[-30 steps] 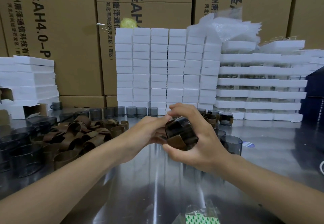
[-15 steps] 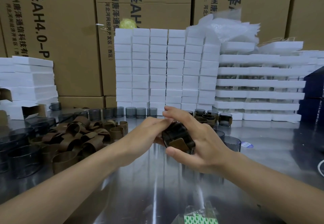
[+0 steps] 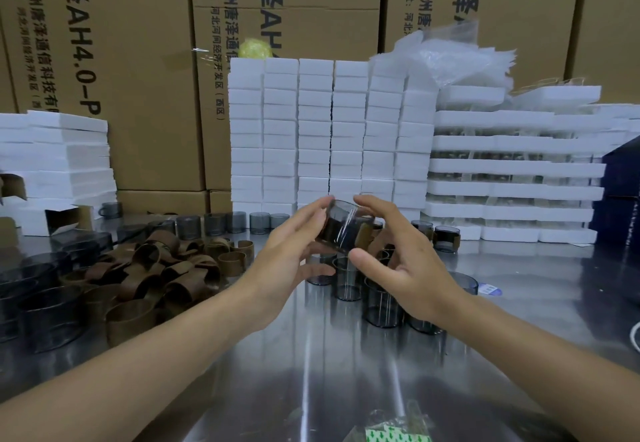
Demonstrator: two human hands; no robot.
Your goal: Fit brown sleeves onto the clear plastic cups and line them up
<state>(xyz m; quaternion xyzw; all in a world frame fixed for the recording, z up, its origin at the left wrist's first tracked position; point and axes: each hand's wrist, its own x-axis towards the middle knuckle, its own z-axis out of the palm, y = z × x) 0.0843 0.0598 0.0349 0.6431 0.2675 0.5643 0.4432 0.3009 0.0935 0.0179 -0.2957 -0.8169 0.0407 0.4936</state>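
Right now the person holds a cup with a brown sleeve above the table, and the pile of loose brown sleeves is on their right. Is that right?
Not quite. The head view shows the pile of loose brown sleeves on their left, not their right. The rest is true: the right hand holds the sleeved cup above the table, with the left hand touching it.

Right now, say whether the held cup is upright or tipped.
Tipped: the cup hangs askew, walls and bottom edge slanting, pinched in the right hand above the table.
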